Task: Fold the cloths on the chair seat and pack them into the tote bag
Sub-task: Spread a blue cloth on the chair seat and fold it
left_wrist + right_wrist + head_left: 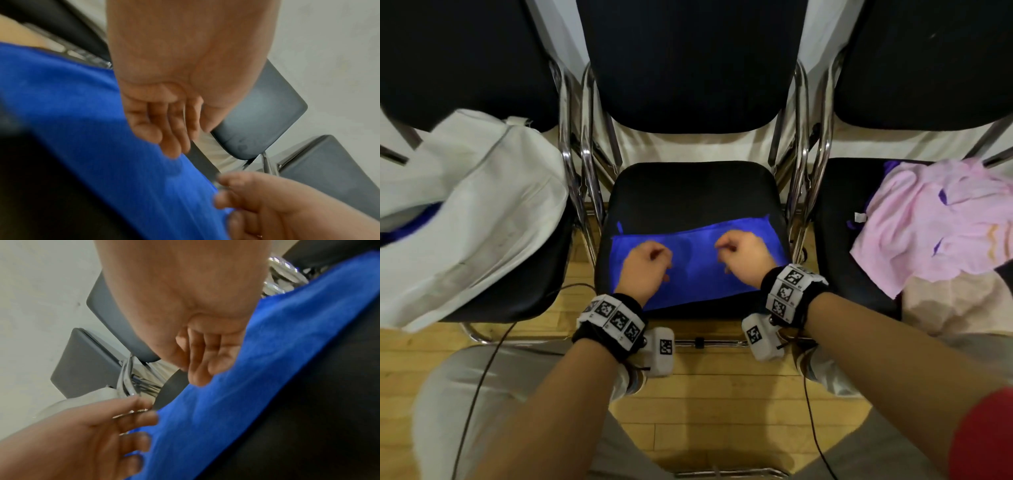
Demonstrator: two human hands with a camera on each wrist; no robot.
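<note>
A blue cloth [695, 270] [82, 113] [267, 369] lies folded into a wide strip across the front of the middle chair's black seat [688, 188]. My left hand [654, 263] [164, 129] hovers over its left half, fingers loosely bent, tips brushing the fabric and holding nothing. My right hand [739, 255] [207, 360] is over the right half in the same loose pose. The white tote bag [482, 205] lies slumped on the left chair, with something blue showing at its mouth [400, 233]. A crumpled pile of pink cloths [928, 222] sits on the right chair.
Three black folding chairs with chrome frames [575, 154] stand side by side against a pale wall. Thin cables [482, 377] run over the wooden floor [722, 394] near my knees. A beige cloth [955, 301] lies under the pink pile.
</note>
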